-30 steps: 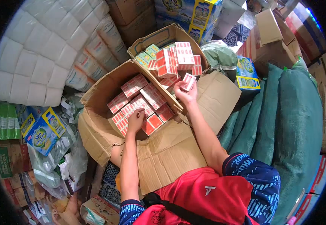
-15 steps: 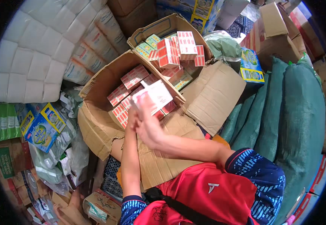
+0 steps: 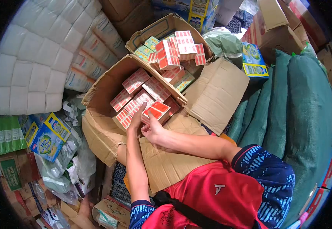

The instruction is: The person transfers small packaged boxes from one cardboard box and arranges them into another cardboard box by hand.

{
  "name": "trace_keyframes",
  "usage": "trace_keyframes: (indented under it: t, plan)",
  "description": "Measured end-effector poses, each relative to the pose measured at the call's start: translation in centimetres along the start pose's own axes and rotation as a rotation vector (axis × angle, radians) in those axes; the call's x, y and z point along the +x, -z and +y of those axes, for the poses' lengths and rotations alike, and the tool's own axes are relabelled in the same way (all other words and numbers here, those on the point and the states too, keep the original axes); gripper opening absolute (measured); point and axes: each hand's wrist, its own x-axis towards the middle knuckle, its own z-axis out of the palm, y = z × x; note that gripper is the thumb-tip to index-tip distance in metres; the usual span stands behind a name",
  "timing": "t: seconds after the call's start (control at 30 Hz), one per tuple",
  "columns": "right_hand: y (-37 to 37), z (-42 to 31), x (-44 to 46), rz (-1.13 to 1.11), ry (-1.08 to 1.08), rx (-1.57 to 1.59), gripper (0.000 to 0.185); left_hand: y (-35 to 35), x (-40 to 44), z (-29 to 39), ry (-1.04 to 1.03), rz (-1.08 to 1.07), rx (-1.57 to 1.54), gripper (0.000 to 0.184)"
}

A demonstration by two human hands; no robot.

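A red-and-white pack of small boxes (image 3: pixel 159 109) is held above the near part of an open cardboard carton (image 3: pixel 101 89). Along its left side lies my left hand (image 3: pixel 136 119), thumb and fingers closed on the pack. From below, my right hand (image 3: pixel 153 129) pinches its near edge with the fingers curled. Beneath and behind, similar packs (image 3: pixel 136 81) fill the carton in uneven layers. Parts of those packs are hidden by my hands and the held one.
A second open carton (image 3: pixel 150 30) behind holds red-and-white packs (image 3: pixel 167 54) and green-yellow boxes (image 3: pixel 142 52). Green sacks (image 3: pixel 309 103) stand at right; white wrapped bundles (image 3: pixel 32 65) rise at left. Blue-yellow packages (image 3: pixel 48 142) lie left. Carton flaps (image 3: pixel 219 95) spread rightward.
The held pack has turned from its white face to a red face and moved lower, nearer me. A pack behind it in the carton now shows. The view has shifted slightly.
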Motion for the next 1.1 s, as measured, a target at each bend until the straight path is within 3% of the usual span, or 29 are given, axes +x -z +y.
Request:
trace_keyframes:
  t: [0.07, 0.27, 0.4, 0.63, 0.7, 0.8, 0.83, 0.93, 0.97, 1.1]
  plan:
    - [0.1, 0.2, 0.6, -0.033, 0.010, 0.025, 0.038, 1.0, -0.2, 0.3, 0.147, -0.148, -0.013, 0.062]
    - [-0.9, -0.4, -2.0, -0.028, -0.166, 0.054, 0.044, -0.5, -0.1, -0.2, 0.085, -0.018, -0.003, 0.059]
    - [-0.1, 0.7, -2.3, -0.030, -0.145, 0.004, 0.046, 0.1, -1.1, 1.1, 0.296, -0.158, 0.066, 0.058]
    - [-0.3, -0.3, -1.4, -0.011, -0.202, 0.052, 0.045, -1.0, -0.2, 0.2, 0.024, -0.021, 0.076, 0.060]
    - [0.4, -0.8, 1.3, -0.021, -0.272, 0.102, 0.043, -0.5, 3.7, -2.4, -0.020, 0.065, 0.134, 0.061]
    - [-0.4, -2.0, 0.8, 0.041, -0.183, 0.116, 0.029, -0.3, 4.5, -3.6, -0.273, 0.125, 0.156, 0.052]
    - [-0.7, -2.5, 1.2, 0.068, -0.206, 0.129, 0.033, 0.8, 5.6, -3.9, -0.320, 0.230, 0.456, 0.052]
    - [-1.0, -3.0, 0.1, 0.039, -0.193, 0.093, 0.035, 1.1, 3.8, -3.3, -0.336, 0.422, 0.652, 0.051]
    - [-1.1, -2.9, 0.4, 0.066, -0.191, 0.085, 0.038, 1.1, 3.5, -3.5, -0.332, 0.449, 0.588, 0.055]
    - [0.5, -2.0, 2.8, 0.021, -0.280, 0.077, 0.030, 2.3, 3.8, -3.7, -0.109, 0.249, 0.532, 0.056]
